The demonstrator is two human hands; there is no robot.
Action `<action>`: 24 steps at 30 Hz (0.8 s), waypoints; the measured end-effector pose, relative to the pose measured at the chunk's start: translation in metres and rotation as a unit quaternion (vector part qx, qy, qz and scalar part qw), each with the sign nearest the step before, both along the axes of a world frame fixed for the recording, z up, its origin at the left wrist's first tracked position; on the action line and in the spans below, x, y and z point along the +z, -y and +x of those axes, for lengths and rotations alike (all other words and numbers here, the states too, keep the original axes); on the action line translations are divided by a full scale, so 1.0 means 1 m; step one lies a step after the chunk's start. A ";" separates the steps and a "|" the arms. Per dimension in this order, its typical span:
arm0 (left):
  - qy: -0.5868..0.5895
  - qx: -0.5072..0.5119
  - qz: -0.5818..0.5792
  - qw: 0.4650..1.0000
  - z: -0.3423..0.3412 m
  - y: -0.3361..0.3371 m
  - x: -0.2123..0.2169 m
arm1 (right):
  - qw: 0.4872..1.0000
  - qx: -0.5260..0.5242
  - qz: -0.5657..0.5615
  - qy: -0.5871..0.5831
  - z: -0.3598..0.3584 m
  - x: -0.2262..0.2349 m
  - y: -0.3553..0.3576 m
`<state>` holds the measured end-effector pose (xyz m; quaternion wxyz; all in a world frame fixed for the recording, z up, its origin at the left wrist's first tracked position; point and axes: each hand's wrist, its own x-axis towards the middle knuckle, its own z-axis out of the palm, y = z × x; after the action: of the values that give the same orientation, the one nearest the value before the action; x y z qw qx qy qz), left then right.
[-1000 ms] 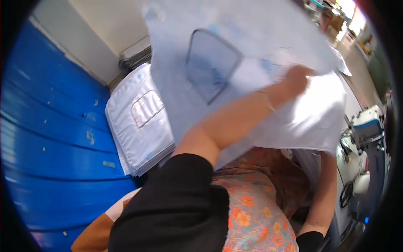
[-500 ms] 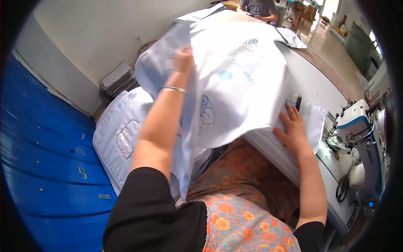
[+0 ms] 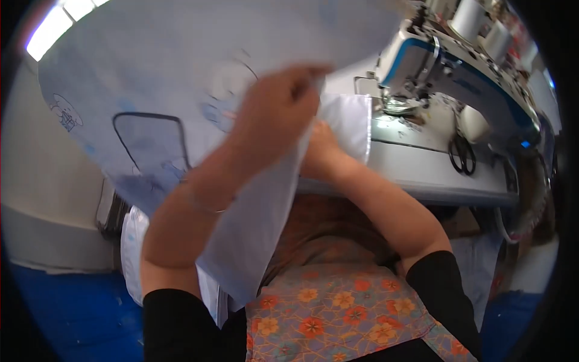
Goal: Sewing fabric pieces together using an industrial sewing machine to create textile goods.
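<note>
A large white fabric panel (image 3: 163, 66) with light-blue cartoon prints hangs raised across the left and middle. My left hand (image 3: 280, 108), somewhat blurred, is closed and grips the panel near its right edge. Beneath and just right of it is my right hand (image 3: 322, 148), at a smaller white cloth piece (image 3: 353, 117) with a stitched edge. That piece lies on the sewing table beside the needle area. The right hand's fingers are mostly hidden behind the panel and the left hand.
A white and blue sewing machine (image 3: 458, 75) stands at the right, its lamp lighting the needle plate. Black-handled scissors (image 3: 462, 154) rest on the table (image 3: 422, 163). White thread cones (image 3: 470, 18) stand behind. More folded white fabric (image 3: 134, 253) sits low at the left.
The view has swung right toward the sewing machine. My left hand has carried the panel up and across, close to the right hand. The right hand was flat and spread on the table before.
</note>
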<state>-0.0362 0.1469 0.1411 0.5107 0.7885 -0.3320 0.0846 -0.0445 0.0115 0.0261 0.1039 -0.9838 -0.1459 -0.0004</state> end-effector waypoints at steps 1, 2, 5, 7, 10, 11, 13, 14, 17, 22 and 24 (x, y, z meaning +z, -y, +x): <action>-0.086 -0.017 0.016 0.996 0.000 0.020 -0.031 | 0.996 0.079 0.048 -0.018 -0.005 -0.012 0.016; -0.087 -0.030 0.065 0.994 0.009 0.025 -0.064 | 0.981 0.162 0.099 -0.036 -0.013 -0.020 0.027; -0.329 -0.065 0.069 0.939 0.015 0.024 -0.113 | 0.991 0.052 0.073 0.104 -0.064 -0.016 0.073; -0.335 -0.064 0.175 0.924 0.020 0.048 -0.083 | 0.990 0.024 0.064 0.126 -0.074 -0.023 0.091; -0.025 -0.027 0.276 0.960 0.044 0.072 -0.101 | 0.990 -0.003 0.054 0.129 -0.082 -0.028 0.090; 0.282 0.005 0.247 0.927 0.058 0.078 -0.119 | 0.990 -0.007 0.056 0.128 -0.082 -0.028 0.088; 0.294 0.049 0.266 0.917 0.082 0.091 -0.131 | 0.988 0.000 0.080 0.132 -0.084 -0.024 0.081; 0.302 0.089 0.281 0.906 0.091 0.101 -0.137 | 0.988 -0.004 0.076 0.132 -0.083 -0.027 0.082; 0.221 0.045 0.322 0.920 0.108 0.115 -0.124 | 0.987 -0.005 0.090 0.133 -0.084 -0.025 0.086; 0.153 -0.047 0.298 0.941 0.133 0.107 -0.109 | 0.983 0.000 0.116 0.142 -0.082 -0.028 0.084; 0.105 -0.074 0.272 0.954 0.129 0.108 -0.111 | 0.984 0.018 0.116 0.133 -0.080 -0.024 0.085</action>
<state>0.0924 0.0392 0.0305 0.2442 0.8575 -0.4516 0.0350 -0.1250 -0.0733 0.0020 0.1968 -0.9535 -0.1746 -0.1468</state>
